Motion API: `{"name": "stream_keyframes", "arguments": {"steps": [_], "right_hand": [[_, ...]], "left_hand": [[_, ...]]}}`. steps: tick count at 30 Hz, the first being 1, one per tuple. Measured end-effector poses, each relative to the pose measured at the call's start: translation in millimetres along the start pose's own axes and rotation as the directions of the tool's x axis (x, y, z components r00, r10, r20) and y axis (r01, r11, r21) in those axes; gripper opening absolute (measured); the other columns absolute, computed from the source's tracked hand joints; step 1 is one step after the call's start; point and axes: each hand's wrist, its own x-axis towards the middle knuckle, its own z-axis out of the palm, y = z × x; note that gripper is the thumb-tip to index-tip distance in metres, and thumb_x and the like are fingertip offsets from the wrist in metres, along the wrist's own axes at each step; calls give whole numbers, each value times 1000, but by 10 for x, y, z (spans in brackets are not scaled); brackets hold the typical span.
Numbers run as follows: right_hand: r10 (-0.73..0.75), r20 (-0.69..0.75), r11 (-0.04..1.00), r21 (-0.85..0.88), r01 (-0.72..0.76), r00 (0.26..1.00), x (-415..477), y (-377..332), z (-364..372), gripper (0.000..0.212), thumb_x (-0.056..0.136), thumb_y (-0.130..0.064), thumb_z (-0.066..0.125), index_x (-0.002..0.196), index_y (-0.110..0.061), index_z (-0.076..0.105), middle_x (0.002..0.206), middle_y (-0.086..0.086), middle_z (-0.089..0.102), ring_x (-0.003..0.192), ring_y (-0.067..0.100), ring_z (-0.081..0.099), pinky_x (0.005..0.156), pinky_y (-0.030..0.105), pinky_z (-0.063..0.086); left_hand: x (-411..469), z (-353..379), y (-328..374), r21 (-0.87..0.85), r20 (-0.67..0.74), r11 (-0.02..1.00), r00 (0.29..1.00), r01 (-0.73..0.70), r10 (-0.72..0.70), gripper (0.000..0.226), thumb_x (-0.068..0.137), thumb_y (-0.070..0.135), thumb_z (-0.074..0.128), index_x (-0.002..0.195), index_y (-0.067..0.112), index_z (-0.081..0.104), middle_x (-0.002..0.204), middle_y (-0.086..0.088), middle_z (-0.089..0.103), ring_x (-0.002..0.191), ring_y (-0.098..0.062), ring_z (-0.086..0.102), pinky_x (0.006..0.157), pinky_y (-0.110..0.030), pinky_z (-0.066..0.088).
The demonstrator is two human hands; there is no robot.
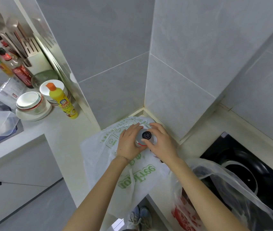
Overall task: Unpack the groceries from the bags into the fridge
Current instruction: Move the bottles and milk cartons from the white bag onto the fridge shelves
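A white plastic bag with green print (115,164) lies on the pale counter in the corner. Above it, both hands hold a bottle (144,139) seen from the top, with a dark cap, a silver shoulder and a red band. My left hand (129,142) wraps its left side, and my right hand (160,140) grips its right side with the thumb on the cap. A second, clear bag with red print (215,197) stands at the right, with dark items inside it. No fridge is in view.
A black hob with a dark pan (249,167) sits to the right. On the left counter stand a yellow dish-soap bottle (62,100), stacked white bowls (30,104), sauce bottles (20,70) and a utensil rack (25,45). Grey tiled walls close the corner.
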Motion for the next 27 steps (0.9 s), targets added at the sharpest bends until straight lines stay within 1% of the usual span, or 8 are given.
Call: {"name": "stream_keyframes", "arguments": {"steps": [3, 5, 9, 15, 19, 21, 24, 27], "right_hand": [[-30, 48, 997, 69, 26, 998, -34, -72, 32, 41, 84, -33, 72, 119, -13, 63, 126, -7, 55, 120, 8, 51, 102, 26, 43], [-45, 103, 995, 96, 36, 994, -72, -100, 68, 42, 82, -40, 71, 117, -19, 63, 117, -10, 60, 113, 6, 54, 97, 30, 46], [-18, 247, 988, 155, -22, 969, -197, -106, 134, 53, 80, -57, 62, 125, -29, 58, 122, -19, 59, 117, -1, 51, 100, 31, 45], [79, 267, 989, -140, -42, 960, -326, 166, 203, 51, 94, -44, 54, 140, -21, 46, 141, -4, 51, 132, 15, 42, 108, 28, 33], [64, 113, 985, -165, -45, 991, -385, 329, 184, 43, 90, -30, 64, 129, -14, 56, 128, 2, 59, 123, 21, 50, 103, 31, 39], [54, 91, 982, -183, -37, 994, -391, 422, 154, 43, 88, -27, 67, 128, -13, 56, 128, 2, 58, 123, 22, 49, 103, 31, 38], [145, 190, 970, -220, -102, 971, -366, 587, 111, 47, 87, -30, 69, 129, -12, 56, 130, 1, 57, 126, 20, 46, 104, 25, 33], [199, 291, 947, -301, -108, 936, -362, 681, 112, 46, 90, -30, 64, 131, -10, 56, 142, 3, 48, 133, 19, 39, 107, 27, 30]], "left_hand": [[-151, -111, 2, -61, 7, 998, 1000, 11, -11, 70, 70, 44, 81, 130, 19, 56, 141, 1, 52, 132, -16, 46, 107, -32, 38], [-269, -187, 21, -144, 42, 984, 994, 106, -101, 67, 67, 44, 83, 126, 28, 56, 128, 11, 60, 118, -9, 55, 96, -24, 44], [-491, -303, -21, -267, 50, 935, 972, 235, -230, 59, 64, 38, 85, 113, 39, 51, 106, 23, 62, 102, -6, 60, 85, -26, 50], [-738, -454, -231, -318, 5, 903, 953, 289, -303, 68, 59, 38, 87, 116, 31, 53, 112, 19, 61, 105, -6, 57, 89, -28, 49], [-810, -511, -330, -355, 34, 883, 948, 307, -316, 69, 62, 34, 87, 119, 32, 48, 115, 21, 58, 108, -4, 56, 90, -22, 46], [-832, -502, -335, -358, 45, 882, 949, 306, -311, 68, 66, 30, 87, 120, 34, 45, 116, 23, 56, 109, -5, 55, 89, -17, 44], [-835, -432, -303, -361, 42, 879, 947, 311, -318, 69, 66, 37, 85, 120, 38, 42, 117, 23, 55, 111, -8, 54, 92, -24, 46], [-804, -338, -253, -398, 33, 864, 946, 309, -323, 70, 67, 36, 85, 121, 37, 40, 119, 23, 52, 113, -9, 54, 94, -27, 46]]}}
